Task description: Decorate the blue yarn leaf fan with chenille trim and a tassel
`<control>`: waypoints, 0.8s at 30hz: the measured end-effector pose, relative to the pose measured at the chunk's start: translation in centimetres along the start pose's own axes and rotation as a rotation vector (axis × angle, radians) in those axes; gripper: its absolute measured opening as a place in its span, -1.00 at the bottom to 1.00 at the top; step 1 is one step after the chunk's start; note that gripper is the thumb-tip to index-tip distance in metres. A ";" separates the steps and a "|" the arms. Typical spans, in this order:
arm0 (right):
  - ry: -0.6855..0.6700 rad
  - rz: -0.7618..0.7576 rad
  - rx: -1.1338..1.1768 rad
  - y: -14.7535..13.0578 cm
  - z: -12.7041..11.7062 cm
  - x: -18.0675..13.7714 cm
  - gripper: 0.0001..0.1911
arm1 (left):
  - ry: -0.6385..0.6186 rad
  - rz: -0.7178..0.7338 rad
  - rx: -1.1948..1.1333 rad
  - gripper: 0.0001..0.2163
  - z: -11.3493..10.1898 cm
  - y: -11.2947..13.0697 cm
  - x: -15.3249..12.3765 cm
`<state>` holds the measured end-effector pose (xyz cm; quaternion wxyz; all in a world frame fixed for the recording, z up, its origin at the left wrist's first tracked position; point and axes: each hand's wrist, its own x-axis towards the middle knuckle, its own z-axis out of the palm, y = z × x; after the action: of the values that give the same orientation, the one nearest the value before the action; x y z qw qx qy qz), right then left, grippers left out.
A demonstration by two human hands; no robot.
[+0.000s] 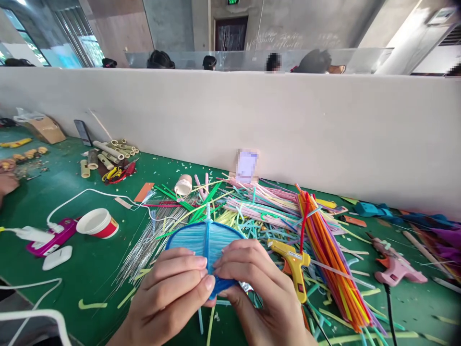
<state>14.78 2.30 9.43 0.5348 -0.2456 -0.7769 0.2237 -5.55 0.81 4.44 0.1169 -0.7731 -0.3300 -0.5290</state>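
Observation:
Both my hands hold a blue leaf-shaped piece (223, 235) made of pipe cleaners, with a dark blue rim, light blue strands inside and a rib down the middle. My left hand (171, 290) grips its left half, fingertips pressed near the rib. On the other half, my right hand (255, 283) is closed, fingers on top and thumb below. A yellow glue gun (296, 264) lies just right of my right hand. Beneath and behind the leaf spread loose pipe cleaners (259, 211) in many colours. My fingers hide the leaf's lower sides.
A bundle of orange pipe cleaners (327, 254) and a pink glue gun (396, 264) lie at right. Thin wires (154, 245), a paper cup (99, 223) and a purple power strip (54, 238) are left. A white partition (162, 115) stands behind; another person's hand (7, 180) shows far left.

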 end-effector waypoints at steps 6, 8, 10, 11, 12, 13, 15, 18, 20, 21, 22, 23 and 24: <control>0.016 -0.093 -0.064 0.9 0.9 -0.8 -0.77 | 0.033 0.083 -0.049 -0.86 0.9 0.5 1.9; -0.003 -0.139 -0.106 1.3 1.2 -1.0 -0.73 | 0.022 0.052 -0.092 -0.90 1.1 0.4 2.2; -0.027 -0.199 -0.150 1.6 1.4 -1.2 -0.70 | -0.008 0.017 -0.142 -0.94 1.2 0.1 2.3; -0.032 -0.233 -0.177 1.7 1.5 -1.2 -0.70 | -0.026 0.007 -0.166 -0.94 1.2 -0.1 2.3; -0.029 -0.261 -0.210 1.8 1.4 -1.1 -0.70 | -0.046 0.001 -0.184 -0.94 1.1 -0.3 2.2; -0.020 -0.286 -0.251 1.9 1.3 -1.0 -0.70 | -0.073 -0.003 -0.188 -0.92 1.0 -0.4 2.1; 0.016 -0.338 -0.357 1.9 0.8 -0.8 -0.72 | -0.067 -0.046 -0.129 -0.85 0.7 -0.4 1.9; 0.072 -0.417 -0.538 1.8 -0.6 -0.1 -0.78 | 0.174 -0.306 -0.100 -0.74 0.2 0.4 1.6; 0.068 -0.459 -0.630 1.7 -1.4 0.3 -0.80 | 0.190 -0.579 -0.361 -0.66 0.1 1.2 1.7; 0.045 -0.487 -0.663 1.8 -1.6 0.5 -0.79 | 0.080 -0.725 -0.569 -0.55 0.2 1.5 1.9; 0.027 -0.524 -0.684 1.8 -1.7 0.5 -0.77 | -0.049 -0.880 -0.774 -0.49 0.4 1.7 2.1; 0.015 -0.567 -0.693 1.9 -1.7 0.4 -0.74 | -0.146 -1.039 -0.946 -0.47 0.7 1.8 2.4; 0.007 -0.595 -0.697 2.0 -1.5 0.1 -0.72 | -0.172 -1.189 -1.067 -0.50 1.0 1.9 2.7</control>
<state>16.44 4.10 8.79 0.4639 -0.1779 -0.8408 -0.2149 -2.97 0.95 6.76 -0.5954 -0.4578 -0.3971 -0.5275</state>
